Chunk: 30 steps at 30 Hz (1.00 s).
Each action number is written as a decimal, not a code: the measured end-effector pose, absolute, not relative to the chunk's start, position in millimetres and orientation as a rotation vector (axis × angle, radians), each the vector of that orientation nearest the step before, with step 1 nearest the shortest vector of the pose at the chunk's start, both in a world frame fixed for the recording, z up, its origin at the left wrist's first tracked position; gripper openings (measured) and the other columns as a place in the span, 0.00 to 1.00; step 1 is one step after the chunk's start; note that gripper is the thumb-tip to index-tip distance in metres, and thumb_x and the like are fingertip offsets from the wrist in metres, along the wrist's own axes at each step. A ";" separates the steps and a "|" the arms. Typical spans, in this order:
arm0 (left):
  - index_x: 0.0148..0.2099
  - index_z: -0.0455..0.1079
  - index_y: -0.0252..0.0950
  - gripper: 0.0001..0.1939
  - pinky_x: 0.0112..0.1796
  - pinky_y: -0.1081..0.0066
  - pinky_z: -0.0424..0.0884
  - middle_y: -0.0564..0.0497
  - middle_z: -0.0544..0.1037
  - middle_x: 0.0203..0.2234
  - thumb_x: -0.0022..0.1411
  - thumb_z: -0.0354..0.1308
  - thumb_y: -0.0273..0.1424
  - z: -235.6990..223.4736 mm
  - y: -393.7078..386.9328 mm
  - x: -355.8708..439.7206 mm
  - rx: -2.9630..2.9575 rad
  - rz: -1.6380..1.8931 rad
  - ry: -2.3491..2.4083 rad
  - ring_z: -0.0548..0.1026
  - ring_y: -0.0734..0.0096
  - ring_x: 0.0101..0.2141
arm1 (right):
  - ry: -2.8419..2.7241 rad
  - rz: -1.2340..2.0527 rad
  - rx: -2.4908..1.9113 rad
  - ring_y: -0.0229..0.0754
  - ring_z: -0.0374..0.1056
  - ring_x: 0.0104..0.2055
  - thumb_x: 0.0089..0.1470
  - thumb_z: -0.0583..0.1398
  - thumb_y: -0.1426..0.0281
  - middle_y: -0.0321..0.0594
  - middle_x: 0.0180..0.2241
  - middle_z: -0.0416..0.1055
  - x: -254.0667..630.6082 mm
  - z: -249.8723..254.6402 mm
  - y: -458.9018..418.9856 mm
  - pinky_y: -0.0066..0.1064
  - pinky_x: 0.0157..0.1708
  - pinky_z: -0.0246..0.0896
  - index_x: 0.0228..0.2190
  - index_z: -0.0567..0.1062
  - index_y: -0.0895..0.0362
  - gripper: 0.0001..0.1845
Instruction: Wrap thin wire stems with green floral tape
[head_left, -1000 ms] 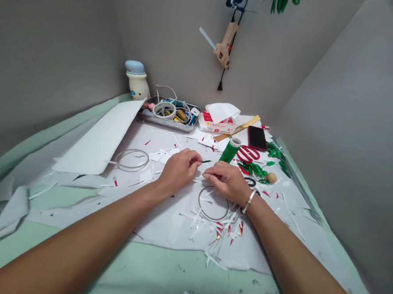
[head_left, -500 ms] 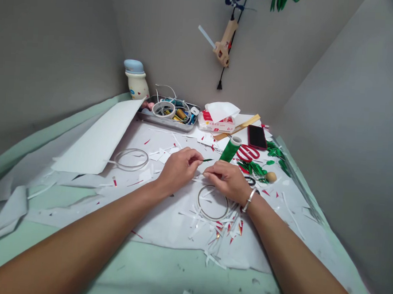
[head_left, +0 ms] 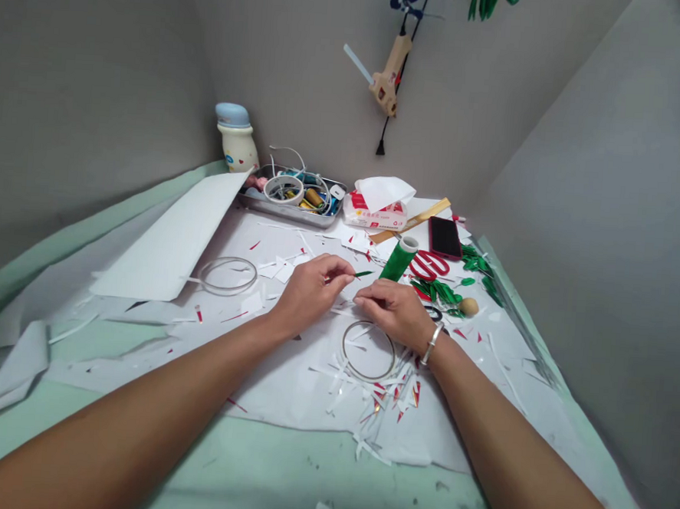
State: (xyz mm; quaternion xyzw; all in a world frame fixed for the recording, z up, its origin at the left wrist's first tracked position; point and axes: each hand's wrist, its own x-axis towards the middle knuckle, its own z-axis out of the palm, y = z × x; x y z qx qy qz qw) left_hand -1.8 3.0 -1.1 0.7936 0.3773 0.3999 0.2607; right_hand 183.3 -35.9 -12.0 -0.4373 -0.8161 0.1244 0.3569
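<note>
Between the thumb and forefinger of my left hand point(head_left: 319, 285) is a small narrow green leaf point(head_left: 364, 274), its tip pointing right. My right hand point(head_left: 393, 307) is close by on the right, thumb and fingers pinched together; whatever lies in that pinch is too fine to make out. Just behind it a spool of green thread point(head_left: 398, 259) stands tilted. Below the hands lies a thin wire ring point(head_left: 343, 348) on the white paper. More green leaves point(head_left: 438, 293) are heaped right of the spool, near red-handled scissors point(head_left: 430, 265) and a round wooden bead point(head_left: 469, 306).
At the back are a metal tray point(head_left: 313, 220) of spools and tape, a tissue pack point(head_left: 375, 213) and a phone point(head_left: 445, 238). A wire coil point(head_left: 226, 277) and a white sheet point(head_left: 165, 244) lie left. Paper scraps litter the front. A glue gun point(head_left: 390, 77) hangs on the wall.
The leaf in my left hand has shifted slightly right and up and shows more of its green face. My right hand has barely moved.
</note>
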 end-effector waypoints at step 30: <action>0.37 0.72 0.36 0.08 0.38 0.72 0.67 0.52 0.77 0.33 0.60 0.53 0.32 0.6 -0.2 0.9 2.110 0.958 0.882 0.73 0.72 0.36 | -1.955 0.366 -1.219 0.38 0.68 0.31 0.56 0.57 0.69 0.38 0.29 0.74 193.3 -19.2 -28.8 0.29 0.33 0.61 0.31 0.78 0.55 0.09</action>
